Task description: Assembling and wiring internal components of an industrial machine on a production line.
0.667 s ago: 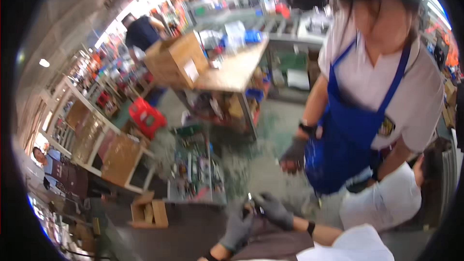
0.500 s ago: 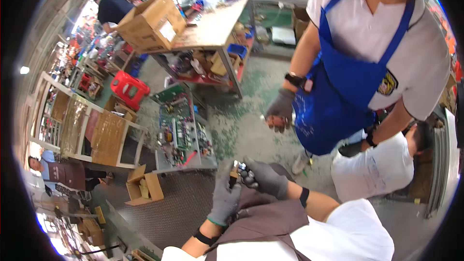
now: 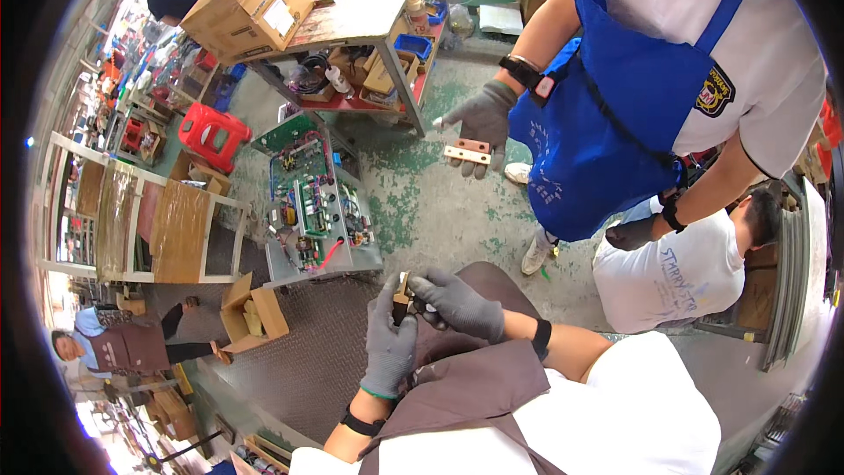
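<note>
My left hand (image 3: 389,352), in a grey glove, grips a small copper-coloured bar (image 3: 402,297) with a dark lower part, held upright between thumb and fingers. Close against it is my right hand (image 3: 462,306), also gloved, its fingers curled by the bar's upper end. A bit of shiny metal shows under those fingers; what it is I cannot make out. Across from me, a co-worker's gloved hand (image 3: 486,119) lies palm up and open. Two flat copper-coloured bars with holes (image 3: 468,155) rest side by side on it.
An open metal cabinet with circuit boards (image 3: 321,203) stands ahead to the left. Behind it are a workbench (image 3: 369,14) with a cardboard box (image 3: 251,9) and a red plastic stool (image 3: 214,137). A small open carton (image 3: 255,317) sits left. Someone in white (image 3: 673,268) crouches at right.
The co-worker's hand has turned from closed to palm up and opened, showing the two bars. My hands stay together around the small bar. The whole view has shifted slightly.
</note>
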Demonstrator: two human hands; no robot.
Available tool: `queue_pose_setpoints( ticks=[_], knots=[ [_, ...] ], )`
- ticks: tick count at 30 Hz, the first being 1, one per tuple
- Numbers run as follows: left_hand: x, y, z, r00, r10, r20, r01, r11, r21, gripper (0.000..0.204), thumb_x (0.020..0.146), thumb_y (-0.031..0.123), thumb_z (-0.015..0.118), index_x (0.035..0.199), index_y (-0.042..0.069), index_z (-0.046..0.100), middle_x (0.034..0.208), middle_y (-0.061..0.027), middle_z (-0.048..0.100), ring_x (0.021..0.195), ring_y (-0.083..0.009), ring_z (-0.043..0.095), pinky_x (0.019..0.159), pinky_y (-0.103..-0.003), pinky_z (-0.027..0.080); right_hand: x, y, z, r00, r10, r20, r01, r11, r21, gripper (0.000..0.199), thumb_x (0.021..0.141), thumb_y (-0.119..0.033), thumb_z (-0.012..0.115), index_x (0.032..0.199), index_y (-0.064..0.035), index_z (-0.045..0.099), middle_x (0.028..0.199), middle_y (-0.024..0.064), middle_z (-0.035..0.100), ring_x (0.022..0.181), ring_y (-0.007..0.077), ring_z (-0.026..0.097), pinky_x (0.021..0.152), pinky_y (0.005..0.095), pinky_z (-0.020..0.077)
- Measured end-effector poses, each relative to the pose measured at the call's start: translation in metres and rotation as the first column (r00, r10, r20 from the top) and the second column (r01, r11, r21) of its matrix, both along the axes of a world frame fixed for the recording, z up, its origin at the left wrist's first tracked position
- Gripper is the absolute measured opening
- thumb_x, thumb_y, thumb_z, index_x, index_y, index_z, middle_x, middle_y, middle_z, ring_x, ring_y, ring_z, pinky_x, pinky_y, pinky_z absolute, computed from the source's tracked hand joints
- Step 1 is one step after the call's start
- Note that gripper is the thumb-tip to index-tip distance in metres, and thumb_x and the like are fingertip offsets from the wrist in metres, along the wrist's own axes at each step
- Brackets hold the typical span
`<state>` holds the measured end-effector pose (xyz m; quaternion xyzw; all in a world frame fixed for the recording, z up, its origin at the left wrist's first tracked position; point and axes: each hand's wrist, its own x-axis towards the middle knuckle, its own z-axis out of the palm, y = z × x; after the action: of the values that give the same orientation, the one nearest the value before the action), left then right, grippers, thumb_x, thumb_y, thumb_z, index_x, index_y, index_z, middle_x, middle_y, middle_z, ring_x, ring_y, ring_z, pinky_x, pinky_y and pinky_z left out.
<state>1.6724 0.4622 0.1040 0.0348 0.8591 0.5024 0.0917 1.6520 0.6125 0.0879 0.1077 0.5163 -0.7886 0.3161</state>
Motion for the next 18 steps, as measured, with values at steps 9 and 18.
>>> queue_pose_setpoints(
  ticks=[9,18],
  knots=[
    [0.013,-0.006,-0.007,1.000,0.007,-0.022,-0.008,0.999,-0.054,0.062,0.074,-0.007,0.050,0.133,0.008,0.043,0.106,-0.0141,0.047,0.098,-0.0238,0.053,0.087,-0.031,0.044,0.001,0.006,-0.007,0.962,0.099,0.256,-0.018,0.952,-0.304,0.037,0.096,-0.043,0.042,0.095,-0.0070,0.047,0.066,-0.0021,0.046,0.049,0.0048,0.039,0.041,0.0190,0.0345],
    [0.013,0.001,-0.001,0.998,-0.010,0.060,0.013,0.999,-0.051,0.063,0.073,-0.007,0.044,0.135,0.005,0.041,0.114,-0.0137,0.045,0.104,-0.0214,0.051,0.093,-0.031,0.041,0.005,0.008,-0.026,0.921,0.071,0.382,0.141,0.856,-0.498,0.034,0.097,-0.042,0.040,0.095,-0.0076,0.046,0.067,-0.0034,0.043,0.052,0.0036,0.039,0.043,0.0168,0.0352]
  ],
)
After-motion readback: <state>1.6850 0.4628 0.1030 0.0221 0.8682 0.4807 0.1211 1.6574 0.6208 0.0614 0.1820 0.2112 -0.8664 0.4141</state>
